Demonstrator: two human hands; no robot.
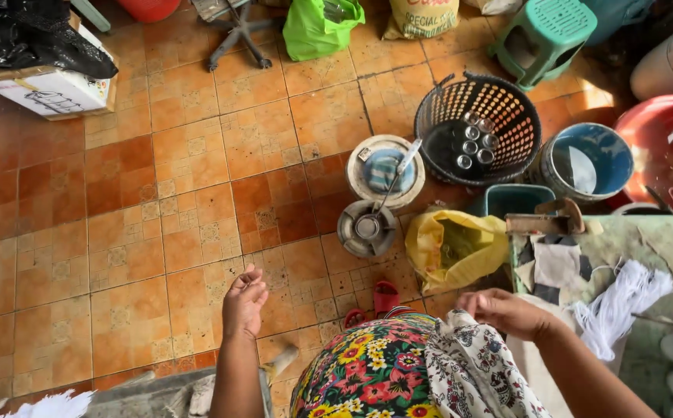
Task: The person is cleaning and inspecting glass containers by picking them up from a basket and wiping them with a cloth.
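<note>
My left hand hovers over the orange tiled floor, fingers loosely curled, holding nothing I can see. My right hand rests on a patterned white cloth that lies over my flowered lap, its fingers pinching the cloth's top edge. A bundle of white thread lies just right of that hand on a worn green work surface. Red sandals show below my knees.
A yellow plastic bag sits ahead, with two round tins and a spoon beyond it. A black basket holds small cups. A blue bucket, red basin, green stool and cardboard box ring the floor.
</note>
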